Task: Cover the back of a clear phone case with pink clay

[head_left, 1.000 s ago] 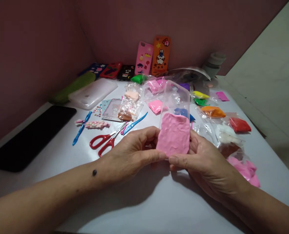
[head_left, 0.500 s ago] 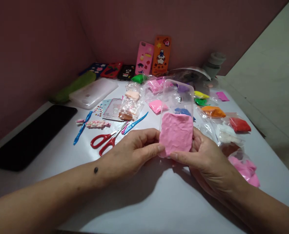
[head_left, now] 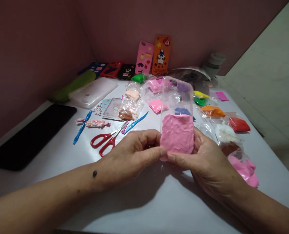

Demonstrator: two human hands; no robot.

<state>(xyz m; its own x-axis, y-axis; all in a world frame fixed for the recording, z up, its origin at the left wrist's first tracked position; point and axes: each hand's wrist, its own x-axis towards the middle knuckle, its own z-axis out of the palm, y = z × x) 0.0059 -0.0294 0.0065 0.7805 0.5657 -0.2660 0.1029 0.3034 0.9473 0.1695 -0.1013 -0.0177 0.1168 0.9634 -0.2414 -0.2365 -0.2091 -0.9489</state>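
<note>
1. Through the head view, my only feed, I am watching the left hand (head_left: 134, 152) and the right hand (head_left: 205, 162) holding up a clear plastic phone case (head_left: 170, 100) above the middle of the white worktop (head_left: 125, 208), its top end pointing toward the far edge.
2. The left hand is pinching the case's lower left corner between thumb and bent fingers; the right hand is pinching its lower right side, the two thumb tips nearly meeting. The case is hiding some fingers, so I am not telling how those are lying.
3. Done, as I am reading it: a flat, rough-edged sheet of soft pink clay (head_left: 177, 134) is covering about the lower half, almost side to side.
4. Left: the upper half, with its camera cutout, is showing bare. The clay is looking dimpled, so I am judging it unsmoothed.
5. Red-handled metal scissors (head_left: 112, 139) and a blue plastic knife-shaped tool (head_left: 136, 122) are lying unused, left of the case. Toward the right edge, an orange clay packet (head_left: 213, 111) and a red clay packet (head_left: 239, 124) are sitting.
6. At the far edge, a decorated pink phone case (head_left: 144, 57) and a decorated orange phone case (head_left: 161, 53) are standing upright.
</note>
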